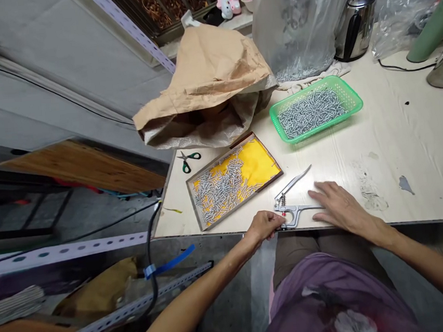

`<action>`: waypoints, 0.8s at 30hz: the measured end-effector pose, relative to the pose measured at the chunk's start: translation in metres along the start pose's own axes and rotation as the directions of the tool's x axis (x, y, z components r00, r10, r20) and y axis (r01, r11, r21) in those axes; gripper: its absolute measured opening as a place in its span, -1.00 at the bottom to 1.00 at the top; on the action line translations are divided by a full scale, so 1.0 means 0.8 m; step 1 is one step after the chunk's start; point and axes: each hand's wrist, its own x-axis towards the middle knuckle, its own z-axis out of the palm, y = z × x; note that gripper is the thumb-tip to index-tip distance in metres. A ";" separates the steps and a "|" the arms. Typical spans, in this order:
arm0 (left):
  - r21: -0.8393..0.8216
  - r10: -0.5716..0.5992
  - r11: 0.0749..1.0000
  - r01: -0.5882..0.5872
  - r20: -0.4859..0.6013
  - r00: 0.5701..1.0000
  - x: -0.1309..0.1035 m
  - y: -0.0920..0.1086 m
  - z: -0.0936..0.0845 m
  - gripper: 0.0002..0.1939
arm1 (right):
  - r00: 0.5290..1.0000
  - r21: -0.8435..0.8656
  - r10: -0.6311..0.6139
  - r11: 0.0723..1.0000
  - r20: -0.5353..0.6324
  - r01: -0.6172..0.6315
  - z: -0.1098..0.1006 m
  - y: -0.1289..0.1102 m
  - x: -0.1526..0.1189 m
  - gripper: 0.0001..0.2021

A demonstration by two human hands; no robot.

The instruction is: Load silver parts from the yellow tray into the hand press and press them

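A grey metal hand press (294,212) with a small spring and a raised lever lies at the table's front edge. At its jaw end, my left hand (265,225) is closed in a pinch; whatever its fingertips hold is too small to make out. Fingers spread, my right hand (341,206) rests over the end of the press's lower handle. Beyond my left hand is a shallow tray (235,206) with a yellow bottom, strewn with small silvery metal pins (218,192). Farther back, a green plastic basket (320,132) holds many similar metal pieces.
Green-handled scissors (188,160) lie left of the tray. Behind it slumps a brown paper bag (212,67). A clear plastic bag (297,23), a steel kettle (356,22) and a green cylinder (433,25) stand at the back. The table's left edge borders a metal rack.
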 end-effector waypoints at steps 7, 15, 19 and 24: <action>-0.052 -0.032 0.998 0.031 -0.008 0.999 -0.007 0.004 0.003 -0.75 | 0.979 -0.062 -0.077 0.994 0.188 0.091 -0.007 0.038 0.051 0.00; -0.119 -0.051 0.992 0.048 -0.025 0.998 -0.004 -0.002 0.007 -0.72 | 0.952 -0.134 -0.047 0.987 0.302 0.091 -0.030 0.024 0.077 -0.08; -0.026 -0.051 0.998 0.050 -0.047 0.998 -0.007 -0.005 0.008 -0.75 | 0.951 -0.126 -0.046 0.988 0.304 0.088 -0.040 0.018 0.074 -0.35; 0.477 0.421 0.839 -0.262 -0.264 0.868 -0.025 -0.004 0.012 -0.83 | 0.959 -0.104 -0.078 0.988 0.274 0.111 -0.038 0.011 0.062 -0.62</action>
